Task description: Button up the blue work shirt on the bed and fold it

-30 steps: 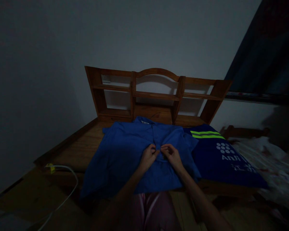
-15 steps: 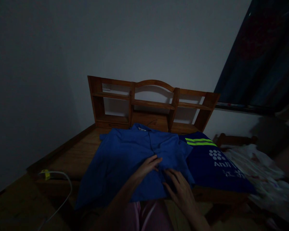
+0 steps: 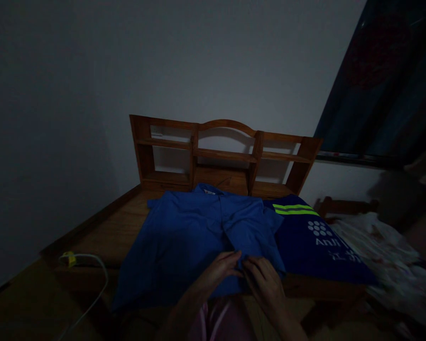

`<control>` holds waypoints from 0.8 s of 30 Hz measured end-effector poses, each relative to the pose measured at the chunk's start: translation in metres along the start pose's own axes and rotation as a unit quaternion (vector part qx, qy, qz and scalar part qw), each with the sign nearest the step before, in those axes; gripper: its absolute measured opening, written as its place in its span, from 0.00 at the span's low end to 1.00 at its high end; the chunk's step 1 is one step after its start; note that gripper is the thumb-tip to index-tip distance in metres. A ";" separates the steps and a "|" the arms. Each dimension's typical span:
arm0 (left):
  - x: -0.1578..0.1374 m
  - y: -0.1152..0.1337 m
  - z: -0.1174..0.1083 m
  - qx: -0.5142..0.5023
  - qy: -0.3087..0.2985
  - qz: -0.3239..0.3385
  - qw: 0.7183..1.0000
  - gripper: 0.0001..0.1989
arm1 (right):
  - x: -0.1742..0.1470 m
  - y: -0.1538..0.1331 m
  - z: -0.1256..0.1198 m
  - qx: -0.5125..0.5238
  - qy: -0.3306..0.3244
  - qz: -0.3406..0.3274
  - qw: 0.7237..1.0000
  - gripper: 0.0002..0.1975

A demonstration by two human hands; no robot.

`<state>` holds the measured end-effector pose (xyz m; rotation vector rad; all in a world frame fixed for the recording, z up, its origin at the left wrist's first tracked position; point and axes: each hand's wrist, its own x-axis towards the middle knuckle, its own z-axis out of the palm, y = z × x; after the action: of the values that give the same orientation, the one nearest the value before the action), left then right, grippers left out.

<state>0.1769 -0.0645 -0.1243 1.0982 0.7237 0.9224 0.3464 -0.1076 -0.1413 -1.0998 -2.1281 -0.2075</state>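
Observation:
A blue collared shirt point(image 3: 184, 237) lies spread front side up on the wooden desk, its collar towards the shelf. My left hand point(image 3: 220, 269) is at the lower front opening, thumb and fingers closed on the edge of the cloth. Close beside it, my right hand point(image 3: 264, 279) has its fingers bent and pinched on the same front edge. The fingertips of both hands nearly meet; any button between them is hidden in the dim light. The shirt's lower edge hangs over the desk's front.
Right of the shirt lies a dark blue garment point(image 3: 305, 246) with a yellow-green stripe and white lettering. A wooden shelf point(image 3: 223, 154) rises behind on the desk point(image 3: 117, 227). A white cable point(image 3: 101, 265) hangs front left. Pale plastic bags point(image 3: 379, 241) lie right, near a chair.
My left hand has come down along the shirt's front towards the hem. My right hand has shifted slightly, and the fingertips are now closer together.

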 end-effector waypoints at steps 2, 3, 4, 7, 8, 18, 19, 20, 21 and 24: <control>-0.002 0.000 0.002 0.009 -0.022 0.012 1.000 0.16 | 0.003 0.001 0.000 0.015 -0.004 0.015 1.000 0.14; -0.003 0.002 0.002 0.030 -0.041 0.037 0.998 0.14 | 0.005 0.001 -0.001 0.028 -0.002 0.031 0.999 0.14; -0.004 0.003 0.002 0.066 -0.054 0.073 0.994 0.13 | 0.008 0.002 -0.002 0.047 0.000 0.046 0.998 0.13; -0.004 0.006 -0.002 0.224 -0.003 0.180 0.958 0.13 | 0.017 0.008 -0.009 0.118 0.001 0.090 0.989 0.13; -0.003 0.005 -0.004 0.274 0.037 0.196 0.941 0.13 | 0.019 0.010 -0.012 0.139 0.000 0.105 0.985 0.12; 0.011 -0.017 -0.009 0.418 0.095 0.192 0.883 0.04 | 0.020 0.015 -0.022 0.255 -0.014 0.189 0.948 0.09; 0.011 -0.017 -0.008 0.415 0.094 0.194 0.884 0.04 | 0.020 0.012 -0.022 0.260 -0.019 0.183 0.948 0.09; 0.009 -0.017 -0.007 0.408 0.092 0.196 0.887 0.04 | 0.021 0.008 -0.022 0.262 -0.024 0.176 0.948 0.09; 0.008 -0.017 -0.006 0.397 0.088 0.199 0.892 0.05 | 0.022 0.005 -0.021 0.263 -0.027 0.168 0.950 0.10; 0.002 -0.016 -0.003 0.353 0.079 0.208 0.909 0.10 | 0.023 -0.005 -0.018 0.253 -0.041 0.143 0.956 0.11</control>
<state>0.1792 -0.0646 -0.1409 1.8869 1.0202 1.1548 0.3436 -0.1041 -0.1119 -1.0934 -1.9045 0.5011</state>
